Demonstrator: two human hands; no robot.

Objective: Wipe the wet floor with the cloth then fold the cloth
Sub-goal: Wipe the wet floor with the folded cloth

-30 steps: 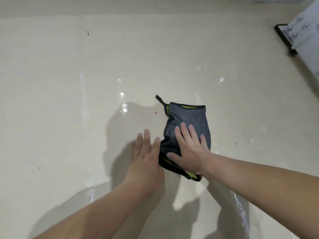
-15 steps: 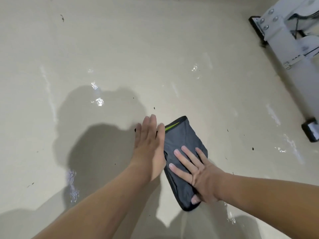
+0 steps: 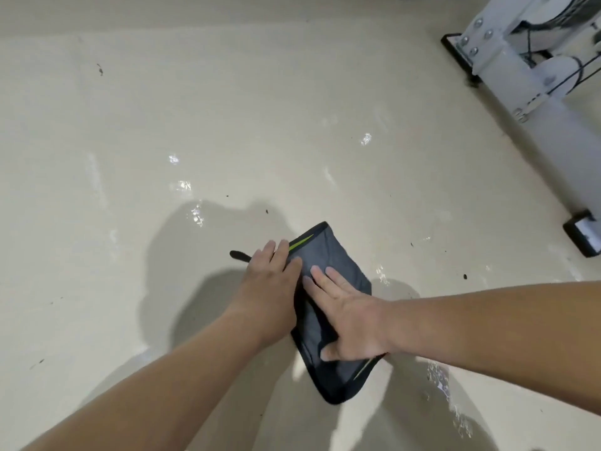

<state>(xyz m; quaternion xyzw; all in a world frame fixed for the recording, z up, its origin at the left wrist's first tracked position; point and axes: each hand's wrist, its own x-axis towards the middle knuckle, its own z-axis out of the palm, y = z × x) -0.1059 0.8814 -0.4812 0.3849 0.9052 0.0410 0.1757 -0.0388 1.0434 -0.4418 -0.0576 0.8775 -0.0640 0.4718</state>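
Here, on a glossy cream floor, near the middle of the view: a folded dark grey cloth with black edging and lime-green stripes. Spread flat and set on a slant, with one short end up and to the left, the other down and to the right. Green stripe visible at both short ends.

Pinned from above by the right hand: palm down, fingers straight and slightly spread over the middle of the cloth, thumb stretched along the nearer part. Released, not clutching; only flat contact.

Bordered along its left side by the left hand, likewise released, with fingers straight and close together, fingertips at the far striped corner. Touching the cloth's edge there, otherwise resting on the floor. Cannot tell how much of the palm overlaps the fabric.

Just left of those fingertips: a small black fabric loop, flat on the floor.

Bare forearms entering from the bottom left and from the right edge. Soft shadows under and beyond the hands.

Scattered about: shiny wet patches beyond the cloth, beads of water near the right forearm, and a few dark specks.

Well apart, at upper right: a white bolted metal frame with a black foot.
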